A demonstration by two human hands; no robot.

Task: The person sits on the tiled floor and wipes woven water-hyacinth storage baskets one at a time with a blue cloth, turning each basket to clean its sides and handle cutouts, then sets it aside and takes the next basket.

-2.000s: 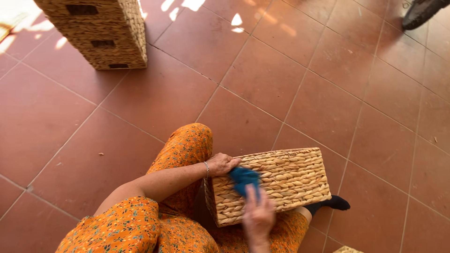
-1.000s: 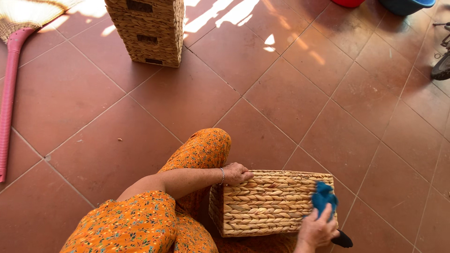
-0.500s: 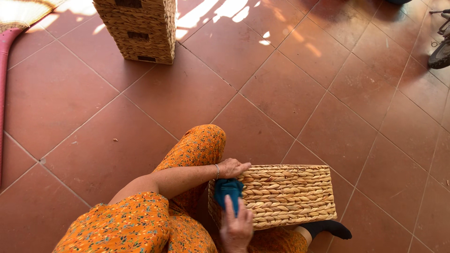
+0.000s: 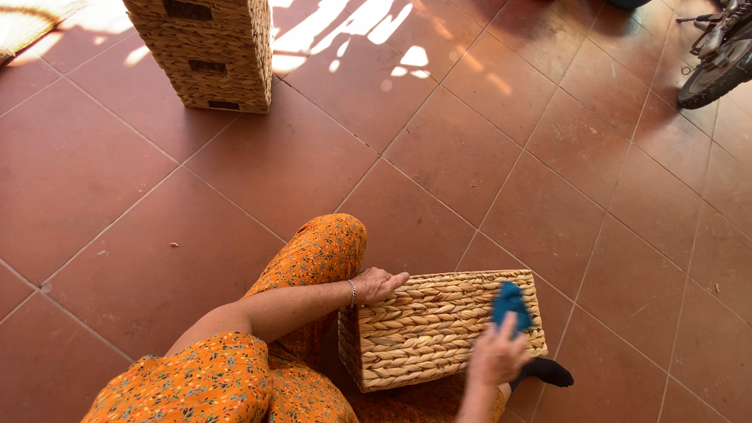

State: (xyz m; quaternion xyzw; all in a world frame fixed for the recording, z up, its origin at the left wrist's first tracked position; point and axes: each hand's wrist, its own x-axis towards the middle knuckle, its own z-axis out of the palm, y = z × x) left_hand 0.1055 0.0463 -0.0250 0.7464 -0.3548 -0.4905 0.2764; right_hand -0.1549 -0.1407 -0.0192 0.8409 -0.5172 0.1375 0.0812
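Observation:
A woven straw basket (image 4: 423, 325) lies on its side across my lap, resting against my orange patterned trousers. My left hand (image 4: 377, 283) rests on the basket's upper left corner and steadies it. My right hand (image 4: 497, 356) presses a blue cloth (image 4: 511, 304) against the basket's right part. My foot in a black sock (image 4: 548, 372) pokes out under the basket's right end.
A stack of similar woven baskets (image 4: 211, 51) stands on the red tiled floor (image 4: 509, 157) at the top left. A motorbike wheel (image 4: 713, 78) shows at the top right corner. A pale mat (image 4: 31, 19) lies at the far top left.
My right hand has slid the blue cloth along the basket, from its left end half a second ago to its right part now. The left hand has stayed on the corner.

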